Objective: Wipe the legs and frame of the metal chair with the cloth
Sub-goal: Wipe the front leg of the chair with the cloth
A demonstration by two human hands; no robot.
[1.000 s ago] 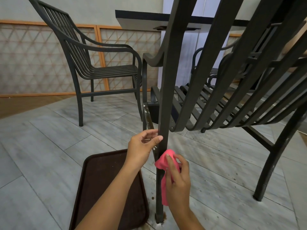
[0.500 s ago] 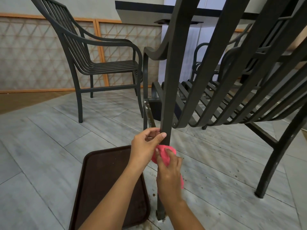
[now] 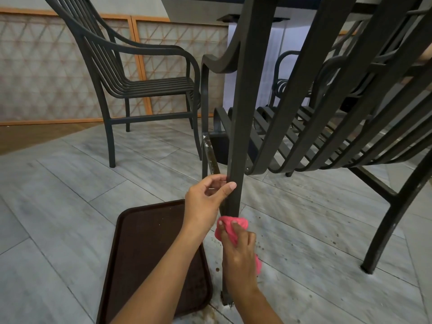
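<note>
On near leg of dark metal slatted chair [image 3: 240, 136]: left hand [image 3: 205, 202] gripped leg; right hand [image 3: 238, 251] clutched crumpled pink cloth [image 3: 231, 224] against leg just below; brown rectangular plastic tray [image 3: 145, 253] on tiled floor beside.

My left hand [image 3: 207, 202] reached forward from the lower left, its thumb and fingertips closed on the chair leg [image 3: 243, 127]. My right hand [image 3: 238, 251] sat lower and nearer me, its back toward me, fingers curled round the pink cloth [image 3: 233, 224] and pressing it to that leg. Both forearms were bare.
</note>
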